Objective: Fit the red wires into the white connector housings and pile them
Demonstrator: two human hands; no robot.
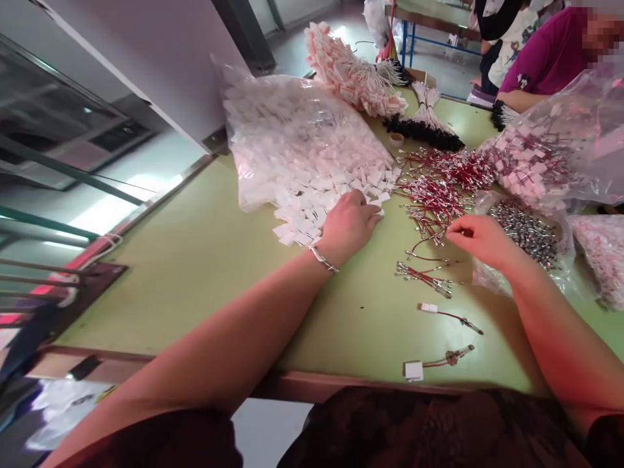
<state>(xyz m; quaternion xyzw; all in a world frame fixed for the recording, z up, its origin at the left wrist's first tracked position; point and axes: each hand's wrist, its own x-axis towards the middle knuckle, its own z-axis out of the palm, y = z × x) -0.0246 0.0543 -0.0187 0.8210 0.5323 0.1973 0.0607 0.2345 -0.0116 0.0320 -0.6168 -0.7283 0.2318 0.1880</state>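
Observation:
My left hand (351, 222) rests at the near edge of a heap of small white plastic housings (312, 211). Its fingers are bent together, and a bit of white shows at the tips; what they grip is mostly hidden. The heap spills out of a large clear plastic bag (263, 143). My right hand (480, 239) pinches thumb and forefinger at the near side of a pile of short red wires (433, 195) with metal ends, apparently on one wire's end. Closer to me lie a small bunch of red wires (424, 279) and two wires with white housings, one housing (429, 308) above the other (414, 371).
An open bag of small metal parts (524, 231) lies beside my right hand. Beyond it stands a clear bag of wired white housings (531, 162). Bundled pale cables (351, 71) and black-ended cables (429, 127) lie at the back. A person in a purple top (546, 55) sits across.

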